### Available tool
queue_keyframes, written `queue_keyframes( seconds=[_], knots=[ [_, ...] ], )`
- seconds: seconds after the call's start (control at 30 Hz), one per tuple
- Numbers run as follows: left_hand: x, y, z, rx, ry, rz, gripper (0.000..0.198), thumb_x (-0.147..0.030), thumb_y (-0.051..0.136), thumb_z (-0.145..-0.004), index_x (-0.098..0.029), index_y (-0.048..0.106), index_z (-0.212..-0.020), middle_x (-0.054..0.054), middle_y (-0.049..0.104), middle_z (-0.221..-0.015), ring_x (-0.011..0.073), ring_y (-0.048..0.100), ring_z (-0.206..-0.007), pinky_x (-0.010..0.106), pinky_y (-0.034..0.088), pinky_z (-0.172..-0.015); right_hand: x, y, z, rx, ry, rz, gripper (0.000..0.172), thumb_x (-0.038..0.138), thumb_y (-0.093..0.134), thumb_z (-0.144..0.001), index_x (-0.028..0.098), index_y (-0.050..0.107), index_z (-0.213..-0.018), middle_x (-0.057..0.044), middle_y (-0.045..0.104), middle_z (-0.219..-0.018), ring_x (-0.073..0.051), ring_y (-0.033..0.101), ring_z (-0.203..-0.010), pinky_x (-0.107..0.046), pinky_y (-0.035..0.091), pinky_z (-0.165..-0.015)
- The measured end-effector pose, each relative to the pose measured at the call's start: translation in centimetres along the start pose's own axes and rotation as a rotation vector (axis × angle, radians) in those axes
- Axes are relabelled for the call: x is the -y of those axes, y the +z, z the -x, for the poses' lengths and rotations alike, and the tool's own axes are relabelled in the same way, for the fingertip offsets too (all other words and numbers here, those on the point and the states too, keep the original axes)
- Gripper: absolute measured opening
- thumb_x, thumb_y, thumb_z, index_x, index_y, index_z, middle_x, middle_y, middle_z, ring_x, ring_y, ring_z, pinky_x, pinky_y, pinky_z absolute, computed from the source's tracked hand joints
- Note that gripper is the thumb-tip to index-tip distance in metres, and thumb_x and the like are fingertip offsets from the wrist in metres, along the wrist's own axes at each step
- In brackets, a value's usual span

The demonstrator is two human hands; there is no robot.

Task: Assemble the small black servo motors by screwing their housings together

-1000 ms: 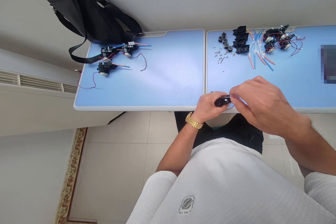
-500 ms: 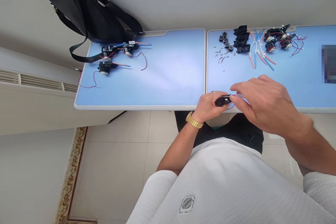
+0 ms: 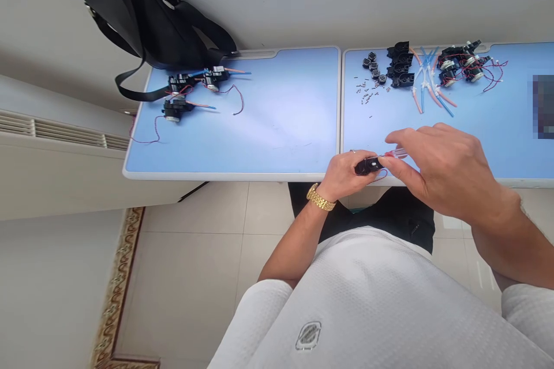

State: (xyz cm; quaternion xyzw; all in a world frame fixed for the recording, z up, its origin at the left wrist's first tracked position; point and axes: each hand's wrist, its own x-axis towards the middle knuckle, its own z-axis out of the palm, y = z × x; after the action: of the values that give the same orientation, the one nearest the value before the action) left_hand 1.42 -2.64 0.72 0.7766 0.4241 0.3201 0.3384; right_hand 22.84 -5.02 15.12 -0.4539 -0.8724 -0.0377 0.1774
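My left hand (image 3: 344,176) is wrapped around a small black plastic assembly (image 3: 367,166) near the front edge of the tables. A thin red wire (image 3: 381,176) hangs from that assembly. In my right hand (image 3: 445,167), which is closed, is a screwdriver (image 3: 399,153) with a clear handle and some red near its front end. It points left at the assembly's right end. Whether its tip touches a screw I cannot tell, and my fingers hide much of the handle.
Beyond my hands lie loose screws (image 3: 367,92), round black parts (image 3: 374,72), black housings (image 3: 400,66), blue and orange tubes (image 3: 428,81) and wired motor assemblies (image 3: 459,63). More tubed assemblies (image 3: 175,109) lie on the left table (image 3: 277,127), beside a black bag (image 3: 164,29).
My right hand has shifted slightly to the right, and more of the screwdriver's red part shows. My left hand holds the black assembly in nearly the same place.
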Motion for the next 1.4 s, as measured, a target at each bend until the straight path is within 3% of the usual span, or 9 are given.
queue_keyframes(
  seconds=[0.1, 0.17, 0.4, 0.67, 0.77, 0.97, 1.13, 1.2, 1.4],
  knots=[
    [-0.1, 0.0, 0.0, -0.003, -0.01, -0.018, 0.024, -0.034, 0.086, -0.097, -0.024, 0.084, -0.118, 0.005, 0.09, -0.108, 0.0217, 0.085, -0.098, 0.033, 0.065, -0.09, 0.2, -0.4, -0.3, 0.033, -0.105, -0.1, 0.033, 0.025, 0.046, -0.12, 0.021, 0.071, -0.099, -0.004, 0.075, -0.086, -0.02, 0.062, -0.077, -0.037, 0.044, -0.076],
    [-0.2, -0.1, -0.1, 0.008, -0.024, -0.028, 0.021, -0.034, 0.086, -0.097, -0.023, 0.084, -0.115, 0.004, 0.089, -0.102, 0.021, 0.083, -0.094, 0.033, 0.064, -0.087, 0.3, -0.6, -0.5, 0.051, -0.138, -0.097, 0.037, 0.019, 0.046, -0.118, 0.023, 0.067, -0.089, -0.002, 0.07, -0.079, -0.018, 0.057, -0.071, -0.036, 0.042, -0.074],
    [-0.6, -0.3, -0.2, 0.045, -0.035, 0.015, 0.012, -0.033, 0.081, -0.1, -0.023, 0.083, -0.107, 0.004, 0.091, -0.114, 0.0213, 0.084, -0.101, 0.034, 0.064, -0.092, 0.4, -0.3, -0.7, -0.007, -0.019, 0.077, 0.052, 0.042, 0.048, -0.122, 0.024, 0.055, -0.073, 0.004, 0.042, -0.055, -0.016, 0.027, -0.055, -0.036, 0.026, -0.061],
    [-0.3, -0.1, -0.1, 0.008, -0.033, -0.009, 0.02, -0.032, 0.085, -0.097, -0.023, 0.085, -0.115, 0.005, 0.091, -0.108, 0.0217, 0.085, -0.097, 0.034, 0.064, -0.09, 0.6, -0.5, -0.4, 0.035, -0.027, -0.026, 0.031, 0.028, 0.045, -0.119, 0.021, 0.069, -0.099, -0.004, 0.07, -0.079, -0.019, 0.051, -0.066, -0.035, 0.038, -0.07],
    [-0.3, -0.1, -0.2, 0.018, -0.035, -0.027, 0.022, -0.033, 0.086, -0.096, -0.023, 0.085, -0.116, 0.004, 0.09, -0.105, 0.021, 0.084, -0.094, 0.033, 0.064, -0.088, 0.4, -0.2, -0.4, 0.033, -0.013, -0.013, 0.034, 0.03, 0.046, -0.119, 0.023, 0.066, -0.092, -0.001, 0.065, -0.071, -0.019, 0.048, -0.063, -0.034, 0.035, -0.067],
    [-0.6, -0.2, -0.3, 0.025, -0.038, -0.043, 0.023, -0.036, 0.086, -0.096, -0.025, 0.086, -0.116, 0.002, 0.089, -0.099, 0.0202, 0.082, -0.088, 0.032, 0.061, -0.083, -0.1, 0.5, 0.0, 0.009, 0.162, 0.102, 0.05, 0.055, 0.049, -0.12, 0.024, 0.061, -0.083, 0.002, 0.049, -0.054, -0.017, 0.038, -0.053, -0.037, 0.02, -0.061],
    [-0.8, -0.3, -0.3, 0.015, -0.031, -0.048, 0.016, -0.032, 0.084, -0.096, -0.024, 0.085, -0.11, 0.002, 0.088, -0.095, 0.0193, 0.081, -0.086, 0.03, 0.059, -0.08, -0.3, 0.1, -0.2, 0.038, 0.115, -0.078, 0.029, 0.038, 0.049, -0.119, 0.02, 0.072, -0.116, -0.004, 0.076, -0.08, -0.021, 0.067, -0.07, -0.034, 0.036, -0.065],
    [-0.7, -0.2, -0.3, 0.019, -0.037, -0.054, 0.017, -0.034, 0.086, -0.095, -0.025, 0.085, -0.11, 0.001, 0.088, -0.096, 0.0193, 0.08, -0.087, 0.03, 0.059, -0.081, -0.4, 0.1, -0.4, 0.039, 0.078, -0.152, 0.026, 0.028, 0.048, -0.117, 0.02, 0.072, -0.116, -0.005, 0.081, -0.089, -0.021, 0.07, -0.076, -0.034, 0.043, -0.071],
    [-0.7, -0.3, -0.3, 0.035, -0.036, -0.072, 0.02, -0.036, 0.085, -0.096, -0.025, 0.085, -0.113, 0.001, 0.087, -0.093, 0.0195, 0.08, -0.084, 0.031, 0.06, -0.08, -0.7, 0.9, -0.2, -0.001, 0.115, -0.026, 0.036, 0.044, 0.052, -0.119, 0.024, 0.067, -0.092, 0.002, 0.062, -0.062, -0.017, 0.049, -0.055, -0.034, 0.032, -0.06]
  ],
)
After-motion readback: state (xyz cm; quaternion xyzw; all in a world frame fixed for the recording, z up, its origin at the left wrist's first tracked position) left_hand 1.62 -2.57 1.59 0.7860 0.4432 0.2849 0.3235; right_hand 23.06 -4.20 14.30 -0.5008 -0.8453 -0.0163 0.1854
